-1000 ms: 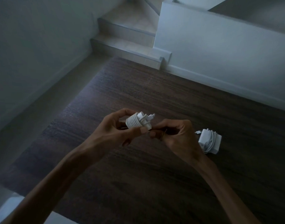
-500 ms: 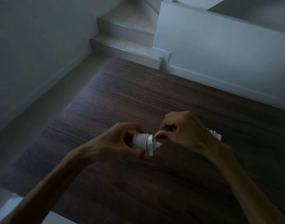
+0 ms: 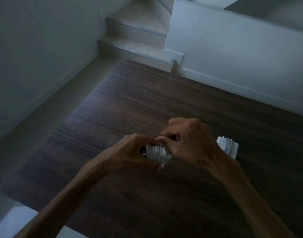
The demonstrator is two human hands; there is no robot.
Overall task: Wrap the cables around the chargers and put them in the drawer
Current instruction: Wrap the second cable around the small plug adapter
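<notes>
Our left hand grips the wrapped charger, its long axis pointing right; our right hand's fingers pinch its cable end just above.

left hand gripping wrapped charger; right hand pinching cable end

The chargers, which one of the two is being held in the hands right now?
The charger with cable coiled round it, gripped in the left hand while the right hand pinches its cable end. The other charger lies on the dark table, untouched, behind the right wrist.
</notes>
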